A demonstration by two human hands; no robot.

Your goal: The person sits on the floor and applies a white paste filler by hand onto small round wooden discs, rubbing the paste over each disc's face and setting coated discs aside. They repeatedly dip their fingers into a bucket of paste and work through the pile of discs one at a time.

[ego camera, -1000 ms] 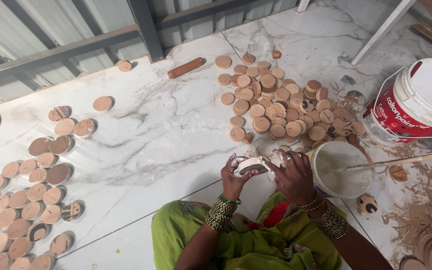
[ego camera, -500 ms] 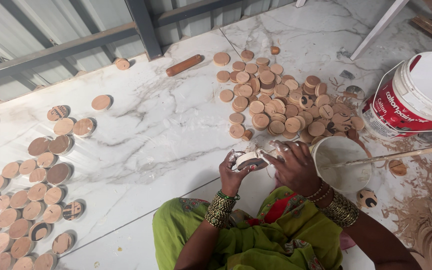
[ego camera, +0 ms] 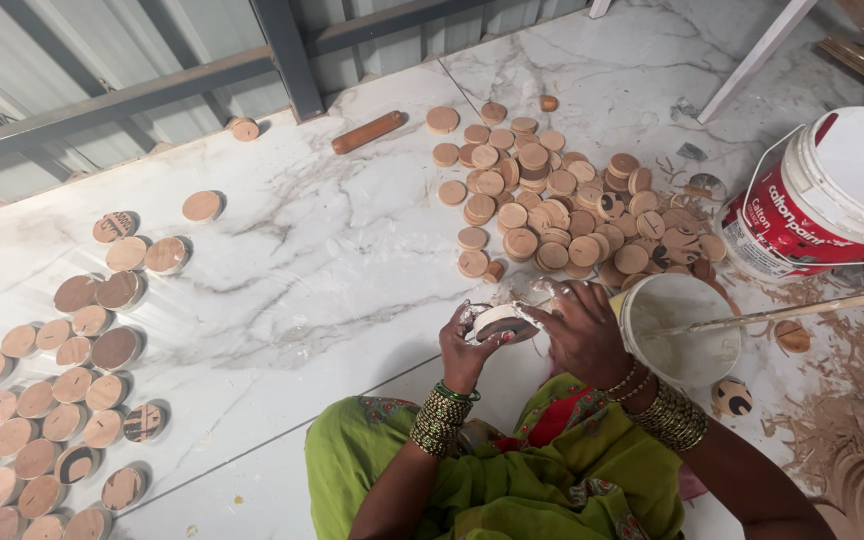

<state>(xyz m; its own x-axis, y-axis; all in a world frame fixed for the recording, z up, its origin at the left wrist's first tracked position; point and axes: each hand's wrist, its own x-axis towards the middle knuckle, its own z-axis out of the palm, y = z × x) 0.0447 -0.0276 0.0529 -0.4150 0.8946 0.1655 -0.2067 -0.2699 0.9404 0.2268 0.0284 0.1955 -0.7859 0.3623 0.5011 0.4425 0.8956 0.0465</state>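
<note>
While the person sits on the marble floor (ego camera: 282, 260), both hands are drawn together over one small wooden disc (ego camera: 500, 321), which sits just in front of the lap and just to the left of the white bowl (ego camera: 682, 330). The left hand (ego camera: 467, 350) is closed around the disc's rim from below, fingers curled under it. The right hand (ego camera: 582, 335) lies over the disc's far edge with its fingertips touching the top face; whether it pinches the disc or only rubs it I cannot tell. White paste or paint seems to smear the fingers and the disc's top.

A thin stick (ego camera: 802, 308) lies across the white bowl, its handle reaching away to the right. Behind the bowl lies a loose heap of plain discs (ego camera: 552, 200), and right of the bowl stands a red and white bucket (ego camera: 832, 200). Well to the left of the bowl, rows of finished discs (ego camera: 52, 400) are laid out flat, some showing dark marks. A wooden roller (ego camera: 367, 131) lies farther off, beyond the heap.

The disc looks light, stiff and not fragile. A wet coating would likely make its face slippery and easy to mar, so the bare rim is probably the safest place to grip it.
</note>
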